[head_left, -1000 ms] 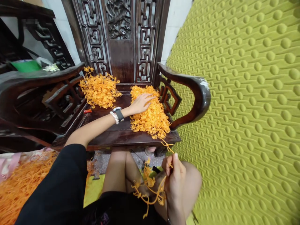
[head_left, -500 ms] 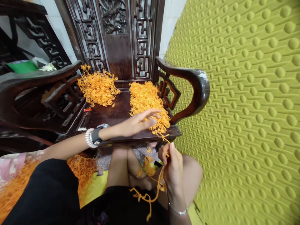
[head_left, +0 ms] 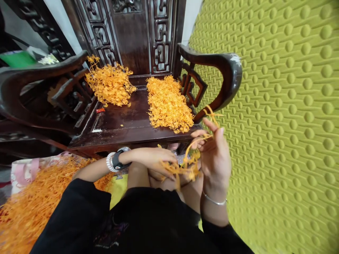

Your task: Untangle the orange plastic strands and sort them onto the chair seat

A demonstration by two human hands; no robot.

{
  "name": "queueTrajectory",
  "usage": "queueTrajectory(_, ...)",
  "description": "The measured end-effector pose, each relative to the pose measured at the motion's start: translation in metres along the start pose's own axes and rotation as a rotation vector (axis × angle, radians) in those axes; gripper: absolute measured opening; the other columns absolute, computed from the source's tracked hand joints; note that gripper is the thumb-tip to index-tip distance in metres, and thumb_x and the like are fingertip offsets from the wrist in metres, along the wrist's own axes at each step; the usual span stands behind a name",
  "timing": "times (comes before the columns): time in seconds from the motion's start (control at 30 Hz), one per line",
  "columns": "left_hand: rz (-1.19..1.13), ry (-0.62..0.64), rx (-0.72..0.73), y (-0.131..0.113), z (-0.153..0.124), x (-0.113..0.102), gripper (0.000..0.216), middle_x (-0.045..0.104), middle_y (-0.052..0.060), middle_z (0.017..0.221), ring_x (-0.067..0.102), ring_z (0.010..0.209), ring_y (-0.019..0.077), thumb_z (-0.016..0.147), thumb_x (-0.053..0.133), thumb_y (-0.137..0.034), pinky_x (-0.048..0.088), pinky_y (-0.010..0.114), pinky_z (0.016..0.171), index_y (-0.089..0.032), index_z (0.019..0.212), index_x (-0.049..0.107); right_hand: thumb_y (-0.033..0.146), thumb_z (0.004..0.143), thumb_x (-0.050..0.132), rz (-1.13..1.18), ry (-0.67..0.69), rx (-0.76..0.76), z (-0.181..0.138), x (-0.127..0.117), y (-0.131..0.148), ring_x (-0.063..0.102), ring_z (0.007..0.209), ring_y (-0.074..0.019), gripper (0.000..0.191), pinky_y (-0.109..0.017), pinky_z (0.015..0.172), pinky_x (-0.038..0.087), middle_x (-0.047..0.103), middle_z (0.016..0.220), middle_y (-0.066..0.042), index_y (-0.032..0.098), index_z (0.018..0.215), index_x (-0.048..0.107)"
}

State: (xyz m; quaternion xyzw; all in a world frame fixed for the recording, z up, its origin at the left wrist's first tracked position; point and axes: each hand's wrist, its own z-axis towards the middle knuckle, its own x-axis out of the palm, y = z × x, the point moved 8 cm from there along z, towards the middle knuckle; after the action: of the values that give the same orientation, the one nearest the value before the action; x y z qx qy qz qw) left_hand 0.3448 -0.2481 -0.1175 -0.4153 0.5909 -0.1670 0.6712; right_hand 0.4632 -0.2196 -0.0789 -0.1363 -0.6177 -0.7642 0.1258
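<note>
My right hand (head_left: 214, 155) is raised in front of the chair's right armrest, thumb and fingers closed on a thin orange branched strand (head_left: 189, 151). One end sticks up above the fingertips, and the rest hangs down toward my lap. Over my knees, my left hand (head_left: 156, 158) has its fingers around the lower part of the strand, blurred by motion. Beyond my hands, a neat, dense pile of small orange pieces (head_left: 169, 104) lies on the right of the wooden seat (head_left: 124, 123). A looser orange heap (head_left: 111, 84) lies at the seat's back left.
A large mass of orange strands (head_left: 50, 187) spills from a pink and white bag (head_left: 25, 173) at my left. Curved dark armrests (head_left: 230, 77) flank the seat. A small red wrapper (head_left: 100, 110) lies on it. Yellow-green dimpled padding (head_left: 286, 141) fills the right side.
My left hand has left the dense pile and come down to the strand over my lap. My right hand has risen and moved right with the strand. The view has tilted down slightly.
</note>
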Motion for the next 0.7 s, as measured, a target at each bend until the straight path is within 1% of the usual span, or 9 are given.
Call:
queueTrajectory(0.07, -0.125, 0.020, 0.004, -0.004, -0.002, 0.006, 0.024, 0.069, 0.007, 0.103, 0.063, 0.094, 0.0157, 0.096, 0.049, -0.033, 0.048, 0.028, 0.089, -0.017, 0.102, 0.065, 0.053, 0.092, 0.047, -0.010, 0.009, -0.048, 0.003, -0.005, 0.015, 0.066, 0.065, -0.0133, 0.031, -0.028, 0.061, 0.054, 0.069, 0.086, -0.001, 0.033, 0.110, 0.065)
queueTrajectory(0.13, -0.267, -0.022, -0.006, -0.009, -0.006, 0.007, 0.025, 0.067, 0.005, 0.093, 0.062, 0.084, 0.0122, 0.098, 0.043, -0.029, 0.048, 0.024, 0.080, -0.016, 0.105, 0.063, 0.052, 0.092, 0.048, -0.021, 0.016, -0.098, 0.001, -0.011, 0.028, 0.069, 0.075, -0.0147, 0.032, -0.029, 0.065, 0.056, 0.070, 0.098, -0.002, 0.031, 0.112, 0.062)
queueTrajectory(0.2, -0.372, -0.093, -0.024, -0.013, -0.013, 0.005, 0.024, 0.062, 0.002, 0.080, 0.057, 0.072, 0.0099, 0.098, 0.044, -0.028, 0.046, 0.021, 0.069, -0.015, 0.108, 0.061, 0.049, 0.092, 0.050, -0.057, -0.017, -0.143, -0.006, -0.021, 0.037, 0.066, 0.069, -0.0128, 0.031, -0.026, 0.056, 0.052, 0.069, 0.103, -0.003, 0.028, 0.111, 0.062)
queueTrajectory(0.27, -0.466, -0.180, -0.041, -0.015, -0.021, 0.002, 0.024, 0.053, -0.001, 0.070, 0.048, 0.061, 0.0081, 0.097, 0.046, -0.030, 0.040, 0.020, 0.058, -0.014, 0.108, 0.061, 0.045, 0.091, 0.052, -0.104, -0.067, -0.176, -0.016, -0.033, 0.040, 0.058, 0.057, -0.0098, 0.029, -0.023, 0.047, 0.045, 0.069, 0.098, -0.003, 0.026, 0.110, 0.063)
queueTrajectory(0.4, -0.724, -0.266, -0.017, -0.015, -0.032, 0.004, 0.024, 0.044, -0.003, 0.064, 0.038, 0.055, 0.0077, 0.095, 0.050, -0.034, 0.032, 0.022, 0.053, -0.013, 0.099, 0.061, 0.041, 0.089, 0.058, -0.238, -0.142, -0.181, -0.037, -0.052, 0.034, 0.055, 0.054, -0.0095, 0.033, -0.024, 0.048, 0.043, 0.069, 0.096, -0.004, 0.026, 0.118, 0.059)
queueTrajectory(0.5, -0.822, -0.255, 0.042, -0.018, -0.033, 0.008, 0.025, 0.045, -0.002, 0.063, 0.041, 0.058, 0.0090, 0.094, 0.048, -0.034, 0.037, 0.024, 0.061, -0.013, 0.092, 0.061, 0.034, 0.082, 0.068, -0.375, -0.244, -0.233, -0.054, -0.061, 0.038, 0.063, 0.076, -0.0143, 0.040, -0.030, 0.065, 0.051, 0.065, 0.115, -0.006, 0.027, 0.120, 0.059)
queueTrajectory(0.6, -0.818, -0.218, 0.035, -0.022, -0.032, 0.014, 0.032, 0.046, -0.002, 0.059, 0.042, 0.055, 0.0102, 0.096, 0.041, -0.037, 0.038, 0.026, 0.060, -0.013, 0.087, 0.060, 0.028, 0.082, 0.070, -0.498, -0.387, -0.496, -0.082, -0.054, 0.068, 0.058, 0.114, -0.0247, 0.051, -0.043, 0.094, 0.048, 0.053, 0.135, -0.006, 0.033, 0.130, 0.054)
queueTrajectory(0.67, -0.775, -0.182, 0.019, -0.027, -0.032, 0.018, 0.035, 0.048, -0.001, 0.060, 0.042, 0.055, 0.0107, 0.097, 0.039, -0.039, 0.037, 0.026, 0.058, -0.013, 0.084, 0.060, 0.026, 0.082, 0.070, -0.598, -0.325, -0.664, -0.098, -0.031, 0.086, 0.048, 0.128, -0.0296, 0.059, -0.049, 0.105, 0.040, 0.049, 0.140, -0.005, 0.036, 0.136, 0.049)
queueTrajectory(0.7, -0.745, -0.162, 0.015, -0.031, -0.032, 0.019, 0.037, 0.049, 0.000, 0.061, 0.043, 0.055, 0.0111, 0.097, 0.037, -0.041, 0.038, 0.026, 0.058, -0.014, 0.084, 0.059, 0.026, 0.081, 0.071, -0.657, -0.196, -0.693, -0.102, -0.014, 0.087, 0.045, 0.130, -0.0306, 0.061, -0.050, 0.108, 0.038, 0.049, 0.140, -0.005, 0.035, 0.137, 0.048)
